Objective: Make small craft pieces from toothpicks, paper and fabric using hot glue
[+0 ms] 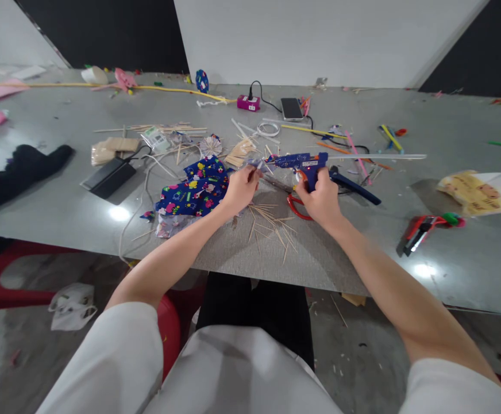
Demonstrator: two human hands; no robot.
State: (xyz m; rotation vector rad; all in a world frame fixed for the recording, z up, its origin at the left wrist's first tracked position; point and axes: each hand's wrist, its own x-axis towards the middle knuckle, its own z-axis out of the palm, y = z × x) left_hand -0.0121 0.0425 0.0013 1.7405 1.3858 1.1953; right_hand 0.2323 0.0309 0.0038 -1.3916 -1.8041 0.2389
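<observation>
My right hand [322,201] is wrapped round the handle of a blue hot glue gun [291,160], whose nozzle points left. A long clear glue stick [380,156] sticks out of its back. Just left of the nozzle, my left hand [244,187] pinches something small and whitish that I cannot make out. Dark blue patterned fabric [196,190] lies beside my left hand. Below the glue gun are red-handled scissors [297,208], partly hidden by my right hand. Thin wooden sticks [276,224] are scattered on the table between my forearms.
A black power adapter [109,178] and its pale cable lie at left. Toward the back are a purple power socket [248,103] and a phone [292,108]. A box cutter [417,236] and a yellow-white packet [477,192] lie at right. A red stool [168,330] stands below.
</observation>
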